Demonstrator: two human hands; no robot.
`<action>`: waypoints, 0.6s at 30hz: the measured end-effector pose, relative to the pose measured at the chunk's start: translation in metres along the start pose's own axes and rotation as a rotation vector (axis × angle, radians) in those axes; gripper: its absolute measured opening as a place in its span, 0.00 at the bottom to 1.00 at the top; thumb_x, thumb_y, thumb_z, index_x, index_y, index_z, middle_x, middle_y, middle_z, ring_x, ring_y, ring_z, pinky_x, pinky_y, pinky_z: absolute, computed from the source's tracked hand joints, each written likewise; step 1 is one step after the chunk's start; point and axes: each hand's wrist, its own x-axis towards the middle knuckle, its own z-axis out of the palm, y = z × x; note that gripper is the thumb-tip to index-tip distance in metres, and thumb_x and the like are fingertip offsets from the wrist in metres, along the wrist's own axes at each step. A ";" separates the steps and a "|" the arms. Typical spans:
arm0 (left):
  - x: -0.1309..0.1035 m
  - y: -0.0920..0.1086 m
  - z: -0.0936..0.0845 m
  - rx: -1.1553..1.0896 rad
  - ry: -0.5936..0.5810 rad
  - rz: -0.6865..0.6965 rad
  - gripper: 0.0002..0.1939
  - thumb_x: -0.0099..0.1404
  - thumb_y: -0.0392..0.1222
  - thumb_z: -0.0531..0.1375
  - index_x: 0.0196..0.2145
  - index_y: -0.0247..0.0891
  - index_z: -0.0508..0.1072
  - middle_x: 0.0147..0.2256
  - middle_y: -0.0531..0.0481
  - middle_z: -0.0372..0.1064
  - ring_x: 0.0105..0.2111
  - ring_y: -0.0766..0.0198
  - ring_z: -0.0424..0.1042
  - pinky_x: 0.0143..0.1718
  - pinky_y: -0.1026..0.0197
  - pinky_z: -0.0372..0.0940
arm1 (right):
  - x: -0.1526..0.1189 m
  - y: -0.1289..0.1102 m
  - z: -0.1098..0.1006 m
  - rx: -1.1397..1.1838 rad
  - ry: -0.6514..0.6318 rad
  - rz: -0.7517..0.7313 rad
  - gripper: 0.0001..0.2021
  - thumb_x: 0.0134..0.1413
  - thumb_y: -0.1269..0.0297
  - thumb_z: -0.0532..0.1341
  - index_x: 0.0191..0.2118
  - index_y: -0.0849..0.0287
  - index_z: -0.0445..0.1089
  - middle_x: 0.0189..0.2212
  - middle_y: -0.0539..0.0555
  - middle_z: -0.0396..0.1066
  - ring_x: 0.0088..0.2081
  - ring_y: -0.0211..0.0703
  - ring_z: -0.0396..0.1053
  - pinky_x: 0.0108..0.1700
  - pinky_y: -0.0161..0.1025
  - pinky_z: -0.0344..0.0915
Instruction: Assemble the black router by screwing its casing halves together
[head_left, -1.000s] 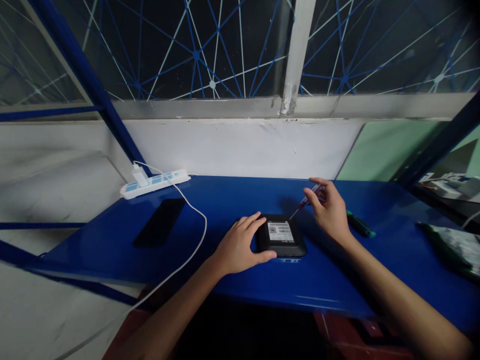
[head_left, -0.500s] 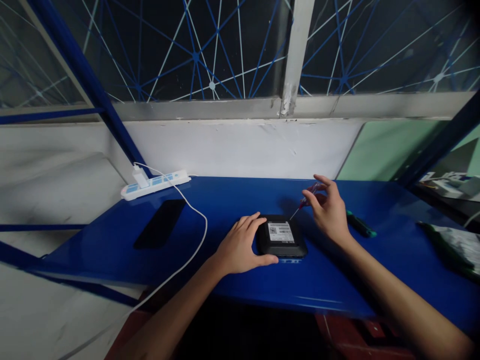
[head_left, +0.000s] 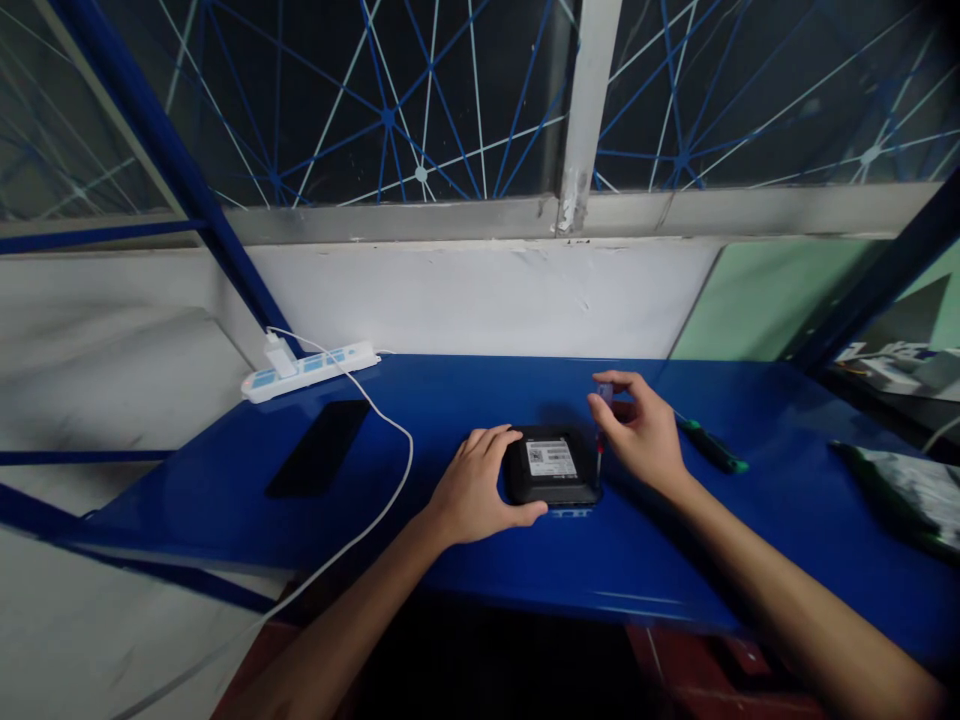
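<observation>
A black box-like device with a white printed label lies on the blue table. Around its left side my left hand is wrapped, fingers at the back edge and thumb at the front. My right hand pinches a screwdriver with a clear purplish and red handle. The screwdriver stands nearly upright, its tip down at the device's right front corner; whether it sits in a screw is too small to tell.
Right of my right hand lies a green-and-black screwdriver. A plastic bag is at the far right. On the left are a dark flat phone-like object, a white power strip and a white cable.
The screwdriver in my right hand has gone from tilted over the device's back right to nearly upright at its front right corner. The device and my left hand have shifted slightly left.
</observation>
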 end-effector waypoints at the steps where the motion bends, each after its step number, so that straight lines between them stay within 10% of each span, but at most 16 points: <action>1: 0.000 0.000 0.000 0.002 0.000 -0.002 0.44 0.53 0.57 0.71 0.61 0.38 0.61 0.62 0.36 0.60 0.62 0.42 0.59 0.62 0.39 0.58 | 0.000 0.000 0.000 -0.005 0.000 -0.006 0.14 0.60 0.55 0.62 0.48 0.56 0.69 0.36 0.52 0.71 0.23 0.36 0.70 0.24 0.34 0.65; 18: -0.001 0.003 -0.003 0.001 -0.052 -0.032 0.44 0.56 0.60 0.68 0.63 0.39 0.59 0.65 0.37 0.57 0.64 0.42 0.57 0.63 0.38 0.57 | -0.003 -0.004 0.003 0.137 0.057 0.049 0.14 0.60 0.57 0.62 0.48 0.53 0.65 0.34 0.49 0.68 0.22 0.38 0.73 0.21 0.36 0.69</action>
